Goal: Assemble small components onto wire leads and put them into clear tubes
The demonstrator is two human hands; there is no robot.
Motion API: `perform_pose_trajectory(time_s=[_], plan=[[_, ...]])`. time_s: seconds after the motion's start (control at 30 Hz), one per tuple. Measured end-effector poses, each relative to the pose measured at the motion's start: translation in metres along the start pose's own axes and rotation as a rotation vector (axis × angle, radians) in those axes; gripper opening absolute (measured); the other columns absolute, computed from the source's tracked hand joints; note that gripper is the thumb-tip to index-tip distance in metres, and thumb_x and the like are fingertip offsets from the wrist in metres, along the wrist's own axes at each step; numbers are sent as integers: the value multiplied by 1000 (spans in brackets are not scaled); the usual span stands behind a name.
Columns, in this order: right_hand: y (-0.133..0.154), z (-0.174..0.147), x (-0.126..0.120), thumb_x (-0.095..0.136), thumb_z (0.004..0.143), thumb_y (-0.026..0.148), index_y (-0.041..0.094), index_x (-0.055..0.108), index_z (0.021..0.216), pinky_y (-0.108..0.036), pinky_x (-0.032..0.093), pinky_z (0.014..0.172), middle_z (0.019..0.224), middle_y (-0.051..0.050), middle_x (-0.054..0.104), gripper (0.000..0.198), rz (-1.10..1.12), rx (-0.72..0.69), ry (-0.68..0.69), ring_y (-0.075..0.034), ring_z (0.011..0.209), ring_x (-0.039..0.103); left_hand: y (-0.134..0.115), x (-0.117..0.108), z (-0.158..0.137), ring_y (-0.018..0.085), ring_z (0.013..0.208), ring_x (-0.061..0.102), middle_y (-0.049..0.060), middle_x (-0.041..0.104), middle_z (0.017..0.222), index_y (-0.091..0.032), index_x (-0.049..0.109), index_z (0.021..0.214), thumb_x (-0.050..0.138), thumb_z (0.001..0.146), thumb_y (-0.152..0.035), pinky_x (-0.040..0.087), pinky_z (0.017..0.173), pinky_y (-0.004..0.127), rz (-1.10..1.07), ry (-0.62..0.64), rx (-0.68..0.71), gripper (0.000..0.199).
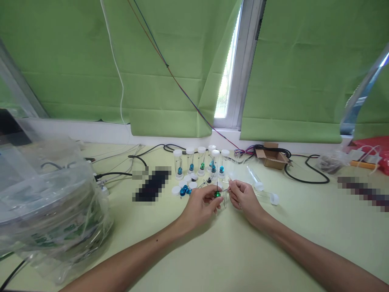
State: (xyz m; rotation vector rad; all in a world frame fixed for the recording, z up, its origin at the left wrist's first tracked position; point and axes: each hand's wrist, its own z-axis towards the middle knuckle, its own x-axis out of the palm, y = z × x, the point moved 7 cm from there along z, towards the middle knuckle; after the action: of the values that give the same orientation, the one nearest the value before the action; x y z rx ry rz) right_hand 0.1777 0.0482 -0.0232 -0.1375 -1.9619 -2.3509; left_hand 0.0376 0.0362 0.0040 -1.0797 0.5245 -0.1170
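My left hand (pixel 203 204) pinches a small shiny green metal fitting (pixel 217 194) with a thin upright rod rising from it. Just to its right, my right hand (pixel 244 199) is closed on a slim metal tool (pixel 225 190), which looks like a hex key, with its tip reaching toward the green fitting. The exact contact is too small to make out. Behind my hands stand several clear tubes (pixel 190 160) with white caps, holding blue or green fittings on rods. Blue metal fittings (pixel 184 190) and loose white caps (pixel 176 190) lie left of my left hand.
Clear tubes (pixel 255 178) lie right of my right hand, one with a white cap (pixel 274 198). An open cardboard box (pixel 271 157) and black cables (pixel 306 182) sit behind. Plastic-wrapped spools (pixel 60 219) fill the left side. A blurred dark object (pixel 153 184) lies left of centre.
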Motion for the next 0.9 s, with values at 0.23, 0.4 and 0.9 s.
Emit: perform_pose_trajectory(time_s=[0.23,0.4,0.9], plan=[[1,-1,-1,59,77,68,19,46,63,-19,15,34,43,11,27,52,-2,5,17,-3,33,24,-1,-1,0,14,57,58,2,63,66,-15,65,101,57,87,-31,49,60,26,31,-4,10,23],[0,0,-1,59,78,66,19,47,64,-19,15,34,43,12,26,51,-1,10,11,-4,33,23,-2,-3,0,13,56,57,2,63,65,-15,65,101,57,87,-32,49,59,26,70,-12,27,23],[23,-3,-16,49,92,50,20,46,66,-23,27,43,47,7,39,40,-346,-230,-188,-9,42,35,16,-9,14,16,58,62,6,66,71,-14,63,89,66,79,-40,52,56,28,-240,-9,-176,28]])
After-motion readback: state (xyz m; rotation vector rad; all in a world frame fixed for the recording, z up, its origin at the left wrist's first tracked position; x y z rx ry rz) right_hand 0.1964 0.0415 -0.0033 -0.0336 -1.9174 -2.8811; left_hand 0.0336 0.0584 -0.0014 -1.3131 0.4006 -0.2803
